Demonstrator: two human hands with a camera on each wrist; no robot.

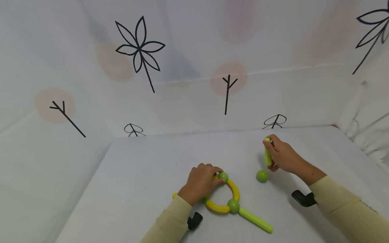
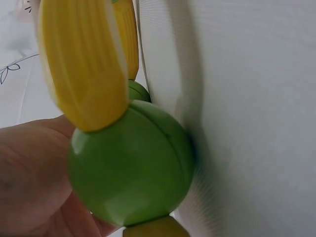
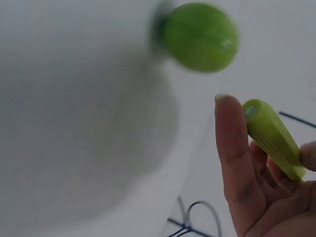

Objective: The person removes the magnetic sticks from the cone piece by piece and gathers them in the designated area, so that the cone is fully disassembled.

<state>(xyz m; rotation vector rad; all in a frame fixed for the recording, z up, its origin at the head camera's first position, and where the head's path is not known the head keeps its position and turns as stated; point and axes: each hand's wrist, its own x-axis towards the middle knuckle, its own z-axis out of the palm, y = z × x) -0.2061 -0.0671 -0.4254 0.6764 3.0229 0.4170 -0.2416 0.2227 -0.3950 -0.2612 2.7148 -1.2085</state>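
A ring of curved yellow rods (image 1: 235, 190) and green balls (image 1: 233, 206) lies on the table. My left hand (image 1: 199, 184) reaches over the ring's left side and pinches its far green ball (image 1: 223, 177) between thumb and fingers. From the near ball a straight lime-green stick (image 1: 256, 220) runs out to the right. A yellow end (image 1: 174, 195) pokes out left of my wrist. My right hand (image 1: 284, 156) holds another lime-green stick (image 3: 274, 140) upright above the table. Below that hand sits a loose green ball (image 1: 262, 176), apart from the ring.
The white table (image 1: 146, 162) meets a pale cloth wall (image 1: 188, 104) with black plant drawings at the back. Black curved pieces (image 1: 195, 221) stick out beside both wrists.
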